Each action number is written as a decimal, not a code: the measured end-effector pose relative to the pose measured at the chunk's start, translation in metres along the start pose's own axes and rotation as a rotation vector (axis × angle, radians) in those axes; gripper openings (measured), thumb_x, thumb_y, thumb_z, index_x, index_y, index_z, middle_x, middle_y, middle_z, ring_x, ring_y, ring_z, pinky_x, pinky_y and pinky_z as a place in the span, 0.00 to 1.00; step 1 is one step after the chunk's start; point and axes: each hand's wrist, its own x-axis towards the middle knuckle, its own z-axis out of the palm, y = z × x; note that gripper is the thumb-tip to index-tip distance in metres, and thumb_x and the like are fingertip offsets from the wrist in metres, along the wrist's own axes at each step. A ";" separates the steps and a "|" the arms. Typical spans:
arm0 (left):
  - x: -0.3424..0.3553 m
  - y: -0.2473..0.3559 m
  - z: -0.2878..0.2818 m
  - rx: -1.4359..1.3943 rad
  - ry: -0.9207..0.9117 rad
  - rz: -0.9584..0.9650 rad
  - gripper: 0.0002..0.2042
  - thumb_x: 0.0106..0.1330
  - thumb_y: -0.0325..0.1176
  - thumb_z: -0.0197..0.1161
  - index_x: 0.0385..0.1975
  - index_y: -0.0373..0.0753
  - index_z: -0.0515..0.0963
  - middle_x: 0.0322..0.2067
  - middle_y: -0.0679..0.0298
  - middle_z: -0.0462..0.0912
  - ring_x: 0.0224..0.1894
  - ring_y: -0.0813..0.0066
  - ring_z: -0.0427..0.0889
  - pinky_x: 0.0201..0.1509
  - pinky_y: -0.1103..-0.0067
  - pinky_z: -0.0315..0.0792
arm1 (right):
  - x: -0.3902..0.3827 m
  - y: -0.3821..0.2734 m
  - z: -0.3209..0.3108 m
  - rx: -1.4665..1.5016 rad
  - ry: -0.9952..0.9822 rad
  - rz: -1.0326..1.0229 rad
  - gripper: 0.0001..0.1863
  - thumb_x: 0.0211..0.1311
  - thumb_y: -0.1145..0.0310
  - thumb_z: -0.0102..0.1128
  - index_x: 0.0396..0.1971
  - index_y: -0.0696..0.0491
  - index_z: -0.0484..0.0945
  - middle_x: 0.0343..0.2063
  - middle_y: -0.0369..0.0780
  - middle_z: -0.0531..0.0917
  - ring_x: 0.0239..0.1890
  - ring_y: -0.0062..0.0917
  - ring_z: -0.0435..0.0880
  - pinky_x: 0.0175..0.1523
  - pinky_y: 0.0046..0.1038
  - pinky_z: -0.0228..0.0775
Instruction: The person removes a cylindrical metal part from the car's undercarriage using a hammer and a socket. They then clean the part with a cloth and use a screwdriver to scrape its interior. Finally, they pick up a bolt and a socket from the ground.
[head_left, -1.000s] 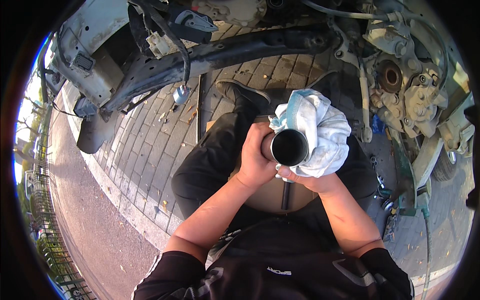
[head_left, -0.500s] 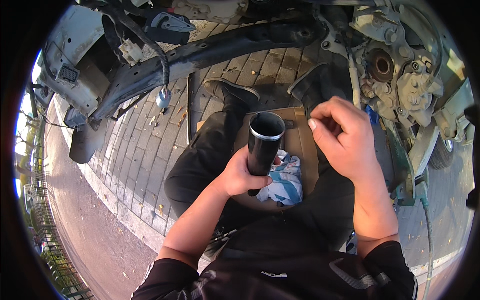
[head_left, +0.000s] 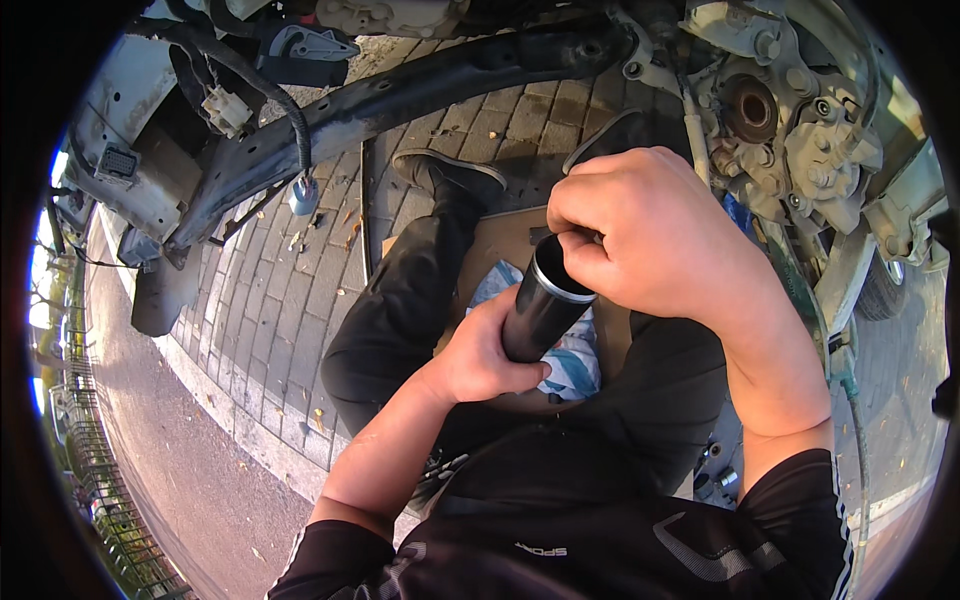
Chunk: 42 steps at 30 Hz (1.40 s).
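A black cylinder with a silver rim (head_left: 538,320) is wrapped in the fingers of my left hand (head_left: 485,355), tilted with its open end toward the upper right. Over that opening, my right hand (head_left: 635,230) is curled with fingertips pinched at or just inside the rim; I cannot make out what, if anything, is between them. Beneath the cylinder, a blue and white cloth (head_left: 575,365) lies crumpled on brown cardboard (head_left: 465,245) between my legs.
A long black metal crossmember (head_left: 380,95) spans above my shoes, with hanging wiring (head_left: 300,130) at left. Dirty hub and caliper parts (head_left: 830,160) and a tyre (head_left: 880,295) are at right. Small metal tools (head_left: 718,480) lie by my right leg. Paving (head_left: 250,340) surrounds me.
The cloth left my hands for the cardboard below. The cylinder stayed in my left hand; my right hand let go, rose to the right, then moved left onto the cylinder's mouth.
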 end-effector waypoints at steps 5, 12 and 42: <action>0.002 -0.002 -0.001 0.082 0.022 -0.018 0.32 0.56 0.23 0.81 0.64 0.36 0.79 0.52 0.63 0.90 0.54 0.73 0.87 0.64 0.71 0.82 | 0.001 0.002 -0.003 -0.050 -0.044 -0.057 0.05 0.51 0.72 0.71 0.24 0.55 0.82 0.25 0.43 0.84 0.29 0.47 0.86 0.34 0.45 0.75; 0.002 -0.001 -0.003 0.270 0.063 0.058 0.33 0.52 0.29 0.80 0.62 0.35 0.79 0.40 0.58 0.88 0.44 0.68 0.87 0.54 0.69 0.82 | 0.002 0.008 -0.002 -0.143 -0.153 -0.121 0.07 0.50 0.71 0.70 0.23 0.56 0.80 0.23 0.44 0.83 0.29 0.48 0.85 0.32 0.47 0.73; 0.003 0.009 -0.008 0.330 -0.032 -0.068 0.31 0.52 0.29 0.82 0.59 0.35 0.80 0.42 0.63 0.87 0.46 0.71 0.85 0.58 0.71 0.80 | -0.008 0.023 -0.007 -0.052 -0.275 -0.160 0.06 0.52 0.71 0.71 0.22 0.54 0.82 0.23 0.45 0.85 0.29 0.49 0.87 0.36 0.47 0.79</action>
